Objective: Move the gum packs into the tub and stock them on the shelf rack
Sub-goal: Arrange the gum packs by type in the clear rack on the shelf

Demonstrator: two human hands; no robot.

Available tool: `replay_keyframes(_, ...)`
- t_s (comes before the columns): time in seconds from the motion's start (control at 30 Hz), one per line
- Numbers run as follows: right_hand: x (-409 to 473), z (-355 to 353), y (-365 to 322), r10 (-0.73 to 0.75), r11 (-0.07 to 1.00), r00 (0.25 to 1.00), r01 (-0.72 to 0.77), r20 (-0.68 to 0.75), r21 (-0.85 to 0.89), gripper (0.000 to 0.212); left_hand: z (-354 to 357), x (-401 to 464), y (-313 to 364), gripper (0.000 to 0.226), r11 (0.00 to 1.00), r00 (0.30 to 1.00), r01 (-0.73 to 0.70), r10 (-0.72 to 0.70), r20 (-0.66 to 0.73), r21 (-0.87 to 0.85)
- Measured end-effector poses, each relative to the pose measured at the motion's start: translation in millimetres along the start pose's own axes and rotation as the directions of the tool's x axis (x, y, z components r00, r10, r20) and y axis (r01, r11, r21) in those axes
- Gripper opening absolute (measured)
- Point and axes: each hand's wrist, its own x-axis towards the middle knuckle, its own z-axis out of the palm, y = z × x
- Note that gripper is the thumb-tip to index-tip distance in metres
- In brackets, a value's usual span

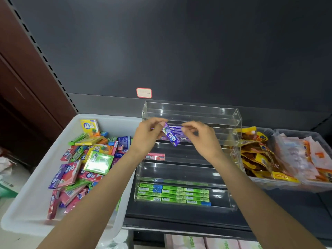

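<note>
While my left hand (pixel 150 133) pinches the purple pack (pixel 171 134) at frame centre, its long axis tilts from upper left to lower right, across the tier's run. Rack (pixel 235 123): purple row directly behind the pack. My right hand (pixel 198 134): just right of the pack, fingers curled; whether touching it, cannot tell. Tub (pixel 27 203), left: mixed packs remaining.
</note>
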Motion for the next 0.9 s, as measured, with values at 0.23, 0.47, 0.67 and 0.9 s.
replay_keyframes(0.23, -7, -22, -5, -0.012, 0.993, 0.989, -0.006, 0.147, 0.118, 0.047, 34, 7, 18, 0.017, 0.998, 0.991, -0.064, 0.065, 0.116, -0.011)
replay_keyframes(0.47, -9, -47, 25, 0.109, 0.989, 0.988, -0.097, -0.106, 0.115, 0.047, 38, 6, -3, 0.033, 0.736, 0.952, -0.303, 0.207, 0.226, 0.606)
replay_keyframes(0.67, -7, -43, 48, 0.111, 0.994, 0.979, -0.106, -0.169, 0.04, 0.032, 31, 0, -19, 0.057, 0.369, 0.912, -0.407, 0.107, 0.397, 0.836)
replay_keyframes(0.9, -2, -40, 48, 0.034, 0.983, 0.997, -0.021, 0.067, -0.184, 0.012, 28, 2, -22, 0.054, 0.301, 0.903, -0.428, 0.106, 0.417, 0.852)
